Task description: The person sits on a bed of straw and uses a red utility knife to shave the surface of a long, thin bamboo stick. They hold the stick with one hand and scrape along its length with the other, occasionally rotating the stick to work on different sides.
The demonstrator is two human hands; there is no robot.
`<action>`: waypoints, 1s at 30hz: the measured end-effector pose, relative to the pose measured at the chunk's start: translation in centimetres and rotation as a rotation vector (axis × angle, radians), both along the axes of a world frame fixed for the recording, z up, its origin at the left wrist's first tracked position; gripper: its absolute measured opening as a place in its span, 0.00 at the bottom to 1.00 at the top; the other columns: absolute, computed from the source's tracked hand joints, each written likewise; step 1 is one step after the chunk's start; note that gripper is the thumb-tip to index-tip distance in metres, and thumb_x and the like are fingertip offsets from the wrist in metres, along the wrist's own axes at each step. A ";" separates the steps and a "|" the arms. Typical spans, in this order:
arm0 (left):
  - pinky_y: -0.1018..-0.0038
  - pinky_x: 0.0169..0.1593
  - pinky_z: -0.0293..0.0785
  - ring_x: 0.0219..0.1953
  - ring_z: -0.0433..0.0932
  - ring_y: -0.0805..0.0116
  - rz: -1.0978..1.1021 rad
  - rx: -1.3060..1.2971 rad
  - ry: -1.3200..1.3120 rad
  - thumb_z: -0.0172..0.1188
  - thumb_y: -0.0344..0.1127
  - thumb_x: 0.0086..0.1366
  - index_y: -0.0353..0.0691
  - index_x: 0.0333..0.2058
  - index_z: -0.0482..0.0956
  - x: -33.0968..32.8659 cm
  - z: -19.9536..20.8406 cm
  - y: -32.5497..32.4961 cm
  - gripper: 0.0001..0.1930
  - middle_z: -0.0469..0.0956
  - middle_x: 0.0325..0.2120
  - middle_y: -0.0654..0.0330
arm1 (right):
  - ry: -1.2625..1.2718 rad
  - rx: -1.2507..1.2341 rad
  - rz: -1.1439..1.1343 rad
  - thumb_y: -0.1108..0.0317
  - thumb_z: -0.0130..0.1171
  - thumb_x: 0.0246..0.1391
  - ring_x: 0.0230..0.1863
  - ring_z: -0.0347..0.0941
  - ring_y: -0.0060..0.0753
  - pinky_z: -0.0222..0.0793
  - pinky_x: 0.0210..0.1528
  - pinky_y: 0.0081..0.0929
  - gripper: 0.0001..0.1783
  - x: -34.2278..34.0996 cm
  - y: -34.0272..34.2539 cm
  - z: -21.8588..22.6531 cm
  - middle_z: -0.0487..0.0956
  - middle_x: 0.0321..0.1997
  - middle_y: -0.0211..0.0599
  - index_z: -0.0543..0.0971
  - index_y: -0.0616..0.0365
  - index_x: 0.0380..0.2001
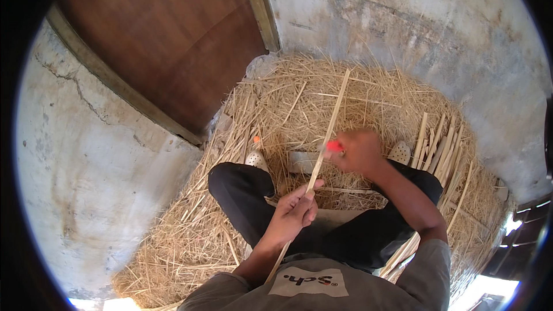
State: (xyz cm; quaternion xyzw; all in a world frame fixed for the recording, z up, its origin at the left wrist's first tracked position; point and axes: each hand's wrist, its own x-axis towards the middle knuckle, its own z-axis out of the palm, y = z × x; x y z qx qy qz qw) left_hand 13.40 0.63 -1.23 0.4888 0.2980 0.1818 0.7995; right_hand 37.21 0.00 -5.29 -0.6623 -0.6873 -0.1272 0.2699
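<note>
We judge the work to be partway along: one long, flat, pale woody strip (336, 109) slants away from us in hand, while the bundle of slim, straw-coloured strips (443, 147) beyond our right knee (429, 184) may be finished or waiting; we cannot tell. Our left hand (294, 210) wraps the strip low; our blurred right hand (362, 148), elbow bent outward, clasps a small red object (334, 146) beside it.

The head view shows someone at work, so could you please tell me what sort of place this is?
Probably a rough shed or simple workshop: weathered, stained walls, a floor covering of straw-like shavings and a row of pale strips suggest it.
</note>
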 end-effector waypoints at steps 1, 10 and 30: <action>0.83 0.21 0.54 0.17 0.56 0.81 -0.017 0.023 -0.009 0.42 0.34 0.73 0.33 0.58 0.66 0.1 -0.1 -0.1 0.19 0.63 0.16 0.67 | 0.017 0.016 -0.023 0.38 0.58 0.48 0.11 0.67 0.42 0.63 0.17 0.37 0.29 0.9 0.3 0.5 0.68 0.09 0.36 0.71 0.52 0.13; 0.83 0.22 0.55 0.18 0.57 0.81 -0.054 -0.022 0.005 0.41 0.35 0.74 0.34 0.60 0.65 -1.3 0.0 -1.4 0.20 0.63 0.16 0.68 | 0.016 0.230 -0.119 0.36 0.53 0.52 0.11 0.67 0.42 0.61 0.17 0.35 0.31 3.0 1.3 -1.7 0.68 0.09 0.36 0.73 0.52 0.14; 0.84 0.23 0.55 0.17 0.57 0.82 -0.027 -0.044 -0.106 0.42 0.37 0.74 0.34 0.60 0.65 -1.4 -0.5 -0.2 0.20 0.67 0.17 0.64 | 0.057 0.018 -0.034 0.34 0.56 0.50 0.11 0.66 0.39 0.61 0.16 0.35 0.32 -0.7 -1.1 1.7 0.66 0.09 0.35 0.71 0.53 0.13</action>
